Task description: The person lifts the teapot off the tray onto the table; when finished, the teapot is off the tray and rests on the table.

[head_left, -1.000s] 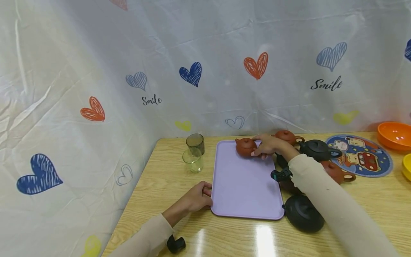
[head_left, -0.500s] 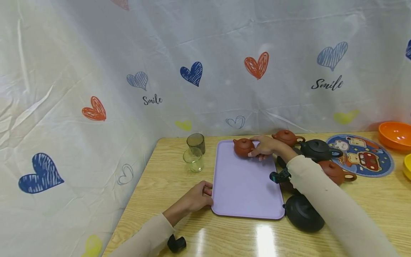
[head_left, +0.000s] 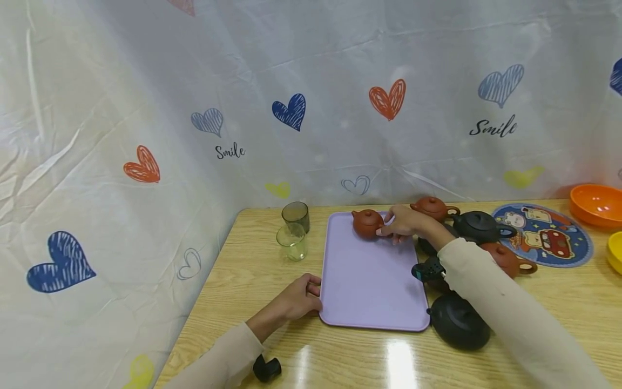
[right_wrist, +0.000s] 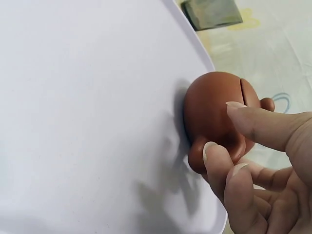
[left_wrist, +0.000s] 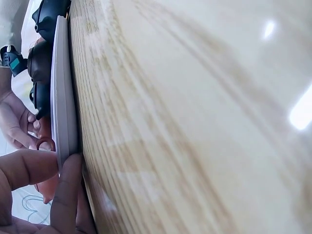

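Note:
At the far end of a lilac tray [head_left: 371, 286] sits a small reddish-brown clay teapot [head_left: 367, 223], upright, lid on, spout pointing left. My right hand [head_left: 405, 222] is at the teapot's handle side. In the right wrist view its thumb and fingertips stand apart around the teapot's handle [right_wrist: 197, 156], close to it or lightly touching. My left hand [head_left: 297, 298] pinches the tray's near left rim; the left wrist view shows fingers above and below the tray edge [left_wrist: 63, 97].
Two glasses, one smoky [head_left: 296, 216] and one pale green [head_left: 293, 244], stand left of the tray. Right of it are several black and brown teapots, among them a black one [head_left: 459, 321]. Beyond lie a blue round mat [head_left: 575, 237], an orange bowl [head_left: 595, 208] and a yellow bowl [head_left: 616, 251].
The teapot has shifted slightly left on the tray and now stays put. My right hand's fingers have spread and drawn back a little from it. The left hand has not moved.

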A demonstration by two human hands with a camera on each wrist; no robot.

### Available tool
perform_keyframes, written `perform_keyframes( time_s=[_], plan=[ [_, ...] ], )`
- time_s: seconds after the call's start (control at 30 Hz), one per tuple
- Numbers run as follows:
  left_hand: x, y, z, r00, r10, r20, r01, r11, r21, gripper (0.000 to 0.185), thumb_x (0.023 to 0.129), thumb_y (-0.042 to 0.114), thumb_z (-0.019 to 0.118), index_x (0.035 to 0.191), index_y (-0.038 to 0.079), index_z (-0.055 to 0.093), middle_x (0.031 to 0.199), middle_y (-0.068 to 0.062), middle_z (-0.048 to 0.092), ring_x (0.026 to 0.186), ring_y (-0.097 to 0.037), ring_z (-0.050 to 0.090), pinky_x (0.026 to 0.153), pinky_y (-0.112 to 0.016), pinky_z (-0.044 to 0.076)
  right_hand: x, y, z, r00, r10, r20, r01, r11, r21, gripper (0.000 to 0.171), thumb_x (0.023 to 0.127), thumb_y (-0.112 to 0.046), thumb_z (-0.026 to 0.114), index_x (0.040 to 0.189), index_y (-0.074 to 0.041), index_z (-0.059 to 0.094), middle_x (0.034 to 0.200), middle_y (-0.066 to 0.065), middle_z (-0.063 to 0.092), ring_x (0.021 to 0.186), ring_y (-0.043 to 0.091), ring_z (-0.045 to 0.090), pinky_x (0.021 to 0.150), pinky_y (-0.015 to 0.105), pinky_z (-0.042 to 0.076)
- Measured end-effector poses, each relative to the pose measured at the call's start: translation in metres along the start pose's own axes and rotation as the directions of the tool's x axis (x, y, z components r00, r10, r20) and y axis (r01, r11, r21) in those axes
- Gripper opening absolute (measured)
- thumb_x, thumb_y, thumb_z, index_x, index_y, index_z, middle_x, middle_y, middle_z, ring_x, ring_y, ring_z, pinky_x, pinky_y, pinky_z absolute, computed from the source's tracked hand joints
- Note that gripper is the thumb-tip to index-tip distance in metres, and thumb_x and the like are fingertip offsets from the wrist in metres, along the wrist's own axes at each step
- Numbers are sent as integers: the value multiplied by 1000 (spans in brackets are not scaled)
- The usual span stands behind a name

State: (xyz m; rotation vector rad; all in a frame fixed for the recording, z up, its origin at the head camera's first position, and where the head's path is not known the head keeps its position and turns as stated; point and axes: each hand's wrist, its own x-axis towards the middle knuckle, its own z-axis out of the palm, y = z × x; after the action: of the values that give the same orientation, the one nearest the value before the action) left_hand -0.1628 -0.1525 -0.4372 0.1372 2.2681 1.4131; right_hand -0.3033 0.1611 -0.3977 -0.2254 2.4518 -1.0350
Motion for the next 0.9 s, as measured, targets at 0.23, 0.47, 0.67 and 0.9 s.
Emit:
perform_keyframes(
  time_s=[0.23,0.47,0.67,0.9],
  plan=[
    [-1,1,0,1000,1,-7,-1,1000,-6,57,75,-6,66,129,-8,47,104,-14,53,86,-19,56,74,-33,60,-3,5,2,1000,12,3,-12,1000,-19,33,94,-24,69,112,2,61,88,11,61,58,13,63,54,24,54],
    [-1,2,1,1000,2,-1,-2,1000,-10,57,75,-6,66,129,-8,47,104,-14,53,86,-19,57,74,-32,60,-2,8,5,1000,-4,16,4,1000,26,23,98,-22,63,105,-1,66,97,11,63,58,13,64,55,25,55],
    [-1,1,1,1000,-2,4,2,1000,-9,57,76,-6,65,129,-8,47,104,-14,52,86,-19,56,74,-32,60,-2,8,7,1000,5,20,-5,1000,12,30,100,-30,59,106,-2,66,96,11,62,61,15,64,58,26,54],
    [-1,1,1,1000,-3,2,3,1000,-7,57,75,-6,66,129,-8,47,103,-13,52,86,-19,55,74,-31,59,-2,6,10,997,-72,13,71,994,87,35,102,-31,53,105,2,65,99,14,61,62,16,67,56,26,54]
  ],
)
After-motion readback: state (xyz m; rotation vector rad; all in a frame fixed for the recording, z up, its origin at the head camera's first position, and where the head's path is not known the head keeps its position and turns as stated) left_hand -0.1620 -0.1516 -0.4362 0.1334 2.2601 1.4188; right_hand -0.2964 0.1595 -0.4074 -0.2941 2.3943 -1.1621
